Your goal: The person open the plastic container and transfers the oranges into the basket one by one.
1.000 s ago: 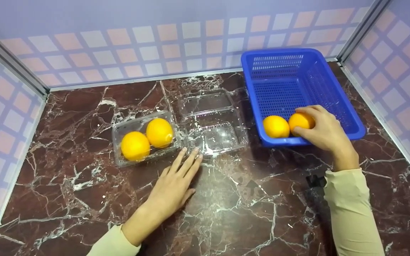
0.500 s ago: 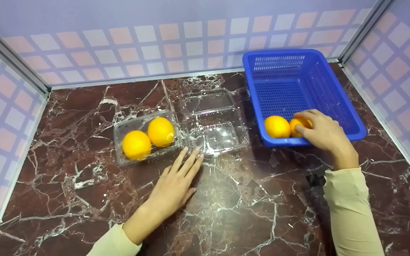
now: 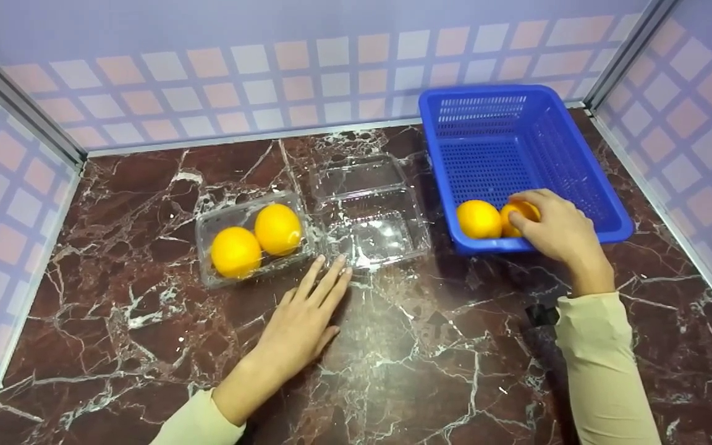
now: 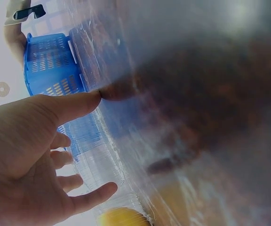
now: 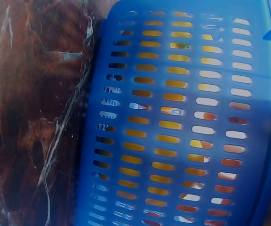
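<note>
Rightward, right hand (image 3: 559, 227) gripping orange (image 3: 524, 209) inside blue basket's near rim (image 3: 493, 247), left hand (image 3: 297, 327) relaxed near clear container (image 3: 387, 242), tabletop (image 3: 418, 346) between.

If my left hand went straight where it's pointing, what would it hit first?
Likely the near edge of the empty clear container; any gap from your left hand is hard to judge.

Right hand (image 3: 559, 230) grips an orange (image 3: 524, 208) (in the basket (image 3: 483, 164)).
</note>
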